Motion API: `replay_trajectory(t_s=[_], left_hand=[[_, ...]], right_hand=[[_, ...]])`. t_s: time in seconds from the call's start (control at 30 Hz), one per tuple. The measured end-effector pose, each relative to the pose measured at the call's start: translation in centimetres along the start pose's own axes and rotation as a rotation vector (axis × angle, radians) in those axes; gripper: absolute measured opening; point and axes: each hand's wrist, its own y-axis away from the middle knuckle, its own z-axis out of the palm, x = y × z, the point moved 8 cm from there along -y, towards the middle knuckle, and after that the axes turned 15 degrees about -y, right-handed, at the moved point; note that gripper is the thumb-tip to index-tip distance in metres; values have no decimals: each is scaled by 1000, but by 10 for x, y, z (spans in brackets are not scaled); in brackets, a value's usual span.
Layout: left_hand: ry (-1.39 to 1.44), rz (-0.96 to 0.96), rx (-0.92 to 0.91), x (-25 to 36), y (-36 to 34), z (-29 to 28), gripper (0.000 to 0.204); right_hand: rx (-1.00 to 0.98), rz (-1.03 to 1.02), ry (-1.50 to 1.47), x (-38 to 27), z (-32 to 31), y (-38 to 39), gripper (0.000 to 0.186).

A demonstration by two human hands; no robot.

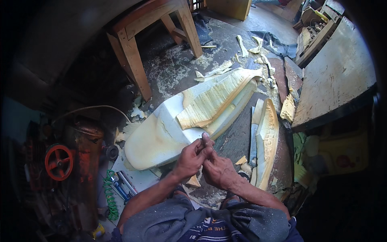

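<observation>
My left hand [191,156] and my right hand [219,170] meet in front of me, fingers closed and pressed together. Whatever they pinch, if anything, is too small or hidden to make out. Just beyond them lies a long block of white and yellowish foam, shaped like a motorcycle seat [161,121], its rounded end at the left. A ribbed, rough-cut yellow foam layer [217,99] covers its upper far part. To the right of my hands, a narrow curved foam piece [267,143] with a notched face lies lengthwise beside a bluish strip [254,139].
Foam scraps [242,46] and crumbs litter the dark floor. A wooden stool [135,60] stands at the far left. At the left are a red-wheeled machine [59,162], a green coiled hose [109,193] and a blue tool [120,188]. A worn board [338,72] leans at the right.
</observation>
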Motion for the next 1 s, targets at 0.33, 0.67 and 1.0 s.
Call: replay_trajectory(t_s=[0.33, 0.67, 1.0], left_hand=[[-17, -348, 215, -17, -2, -19, 52], [-531, -15, 111, 12, -9, -6, 46], [-297, -252, 247, -20, -14, 9, 57]], right_hand=[[-79, 146, 51, -15, 8, -8, 35], [-57, 64, 550, 4, 19, 11, 48], [-48, -12, 582, 3, 45, 9, 58]])
